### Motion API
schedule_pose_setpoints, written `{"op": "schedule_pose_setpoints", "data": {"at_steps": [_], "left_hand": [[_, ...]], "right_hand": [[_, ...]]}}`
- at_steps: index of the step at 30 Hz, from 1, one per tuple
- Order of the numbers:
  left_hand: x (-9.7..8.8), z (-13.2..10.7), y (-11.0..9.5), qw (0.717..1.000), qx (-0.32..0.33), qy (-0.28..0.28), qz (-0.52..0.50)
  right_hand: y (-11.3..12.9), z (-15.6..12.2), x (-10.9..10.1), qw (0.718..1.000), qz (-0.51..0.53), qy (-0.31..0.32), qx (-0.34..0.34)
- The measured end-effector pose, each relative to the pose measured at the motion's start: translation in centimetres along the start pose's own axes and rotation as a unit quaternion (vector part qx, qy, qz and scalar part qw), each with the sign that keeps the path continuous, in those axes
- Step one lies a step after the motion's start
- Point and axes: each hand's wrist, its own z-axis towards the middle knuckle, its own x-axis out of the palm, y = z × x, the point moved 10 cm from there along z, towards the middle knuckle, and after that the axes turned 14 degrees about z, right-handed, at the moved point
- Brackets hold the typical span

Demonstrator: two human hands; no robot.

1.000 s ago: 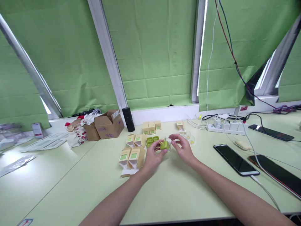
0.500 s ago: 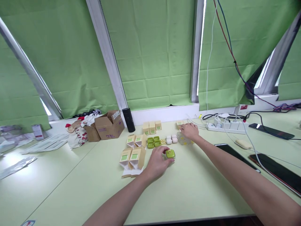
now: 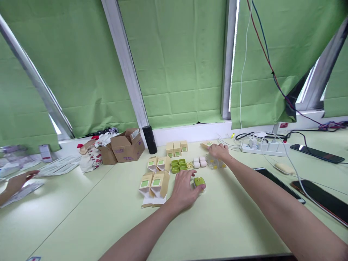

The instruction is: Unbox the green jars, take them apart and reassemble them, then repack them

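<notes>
My left hand (image 3: 186, 190) lies beside a small square green case (image 3: 199, 181) with a ring-shaped detail on top. Its thumb touches the near side of the case, while the fingers are apart and loosely curved behind it. Farther off, my right hand (image 3: 219, 151) pinches a small cream box (image 3: 207, 144), which is tilted. Below that hand lie clear plastic pieces (image 3: 213, 162) with yellow spots. Green open trays (image 3: 178, 165), small yellow pieces (image 3: 189, 165) and whitish-pink cases (image 3: 199, 162) form a row between my hands.
Opened cream boxes (image 3: 156, 185) stand left of my left hand, closed ones (image 3: 176, 148) behind. A black cylinder (image 3: 149, 139) and a cardboard carton (image 3: 127, 145) are farther left. Phones (image 3: 280, 184), cables and a power strip (image 3: 266, 148) lie right. Another person's hand (image 3: 20, 183) is at far left.
The green case sits slightly nearer and farther right, and my left fingers have loosened around it. My right hand has tilted the cream box. Another person's hand has appeared at far left.
</notes>
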Motion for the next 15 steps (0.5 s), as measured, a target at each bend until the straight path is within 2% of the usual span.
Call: {"op": "schedule_pose_setpoints", "data": {"at_steps": [5, 9, 12, 15], "left_hand": [[-2.0, 0.2, 0.2, 0.996, 0.011, -0.084, 0.023], [-3.1, 0.6, 0.6, 0.991, 0.008, -0.133, -0.016], [-3.3, 1.2, 1.3, 0.988, -0.011, -0.140, -0.069], [-2.9, 2.1, 2.4, 0.979, -0.047, -0.130, -0.148]], "right_hand": [[1.2, -0.9, -1.3, 0.998, -0.009, -0.055, -0.028], [3.0, -2.7, -2.7, 0.993, -0.010, -0.102, -0.059], [5.6, -5.6, -4.4, 0.982, -0.001, -0.150, -0.118], [8.4, -9.7, -6.1, 0.967, 0.010, -0.182, -0.179]]}}
